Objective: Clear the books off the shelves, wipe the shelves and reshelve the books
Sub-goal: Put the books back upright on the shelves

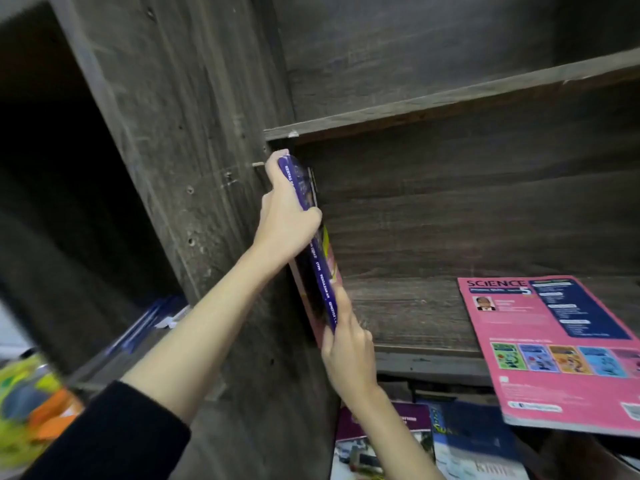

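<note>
A purple-spined book stands upright at the left end of the dark wooden shelf, against the side panel, with a pink-covered book just behind it. My left hand grips the upper part of the spine, thumb on the right side. My right hand holds the lower end of the spine, fingers pointing up along it. A pink SCIENCE book lies flat on the same shelf at the right, its near end overhanging the front edge.
An upper shelf board runs above. Below the shelf lie more books, a purple one and a blue one. Blue pens or sticks and a yellow-orange object sit at the left.
</note>
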The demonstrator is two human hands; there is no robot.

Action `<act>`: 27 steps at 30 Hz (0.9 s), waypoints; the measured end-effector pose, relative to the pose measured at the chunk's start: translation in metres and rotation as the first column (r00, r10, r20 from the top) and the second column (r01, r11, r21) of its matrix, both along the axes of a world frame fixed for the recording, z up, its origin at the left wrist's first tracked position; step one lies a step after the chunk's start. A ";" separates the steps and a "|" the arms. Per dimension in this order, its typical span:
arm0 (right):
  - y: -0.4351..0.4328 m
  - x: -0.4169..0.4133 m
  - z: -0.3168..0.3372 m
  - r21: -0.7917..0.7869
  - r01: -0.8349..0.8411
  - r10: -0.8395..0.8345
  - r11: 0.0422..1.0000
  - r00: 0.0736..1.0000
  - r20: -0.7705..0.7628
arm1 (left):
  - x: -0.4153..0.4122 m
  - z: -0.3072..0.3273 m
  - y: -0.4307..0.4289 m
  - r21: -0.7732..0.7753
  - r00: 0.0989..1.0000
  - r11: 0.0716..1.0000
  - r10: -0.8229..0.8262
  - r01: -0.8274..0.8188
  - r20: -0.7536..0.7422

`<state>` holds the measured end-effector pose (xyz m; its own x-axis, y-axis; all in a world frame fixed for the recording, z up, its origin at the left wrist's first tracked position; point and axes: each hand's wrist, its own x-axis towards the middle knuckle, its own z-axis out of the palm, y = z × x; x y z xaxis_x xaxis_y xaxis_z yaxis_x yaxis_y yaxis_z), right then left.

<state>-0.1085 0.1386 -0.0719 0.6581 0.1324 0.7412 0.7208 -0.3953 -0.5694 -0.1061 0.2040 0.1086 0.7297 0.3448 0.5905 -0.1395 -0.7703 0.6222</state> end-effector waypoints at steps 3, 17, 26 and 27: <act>0.009 0.003 -0.008 0.016 -0.096 0.097 0.995 0.992 -0.078 | -0.007 -0.012 0.003 0.031 1.000 0.999 -0.008 0.007 0.029; 0.029 0.026 -0.036 0.030 -0.264 0.261 0.964 0.920 -0.292 | -0.004 -0.056 0.022 0.159 0.993 0.984 0.063 -0.078 0.098; 0.026 0.043 -0.041 -0.050 -0.334 0.291 0.941 0.877 -0.384 | 0.012 -0.069 0.022 0.130 0.976 0.983 0.100 -0.127 0.195; 0.022 0.046 -0.040 -0.070 -0.366 0.307 0.928 0.858 -0.412 | 0.013 -0.072 0.021 0.134 0.966 0.980 0.110 -0.144 0.235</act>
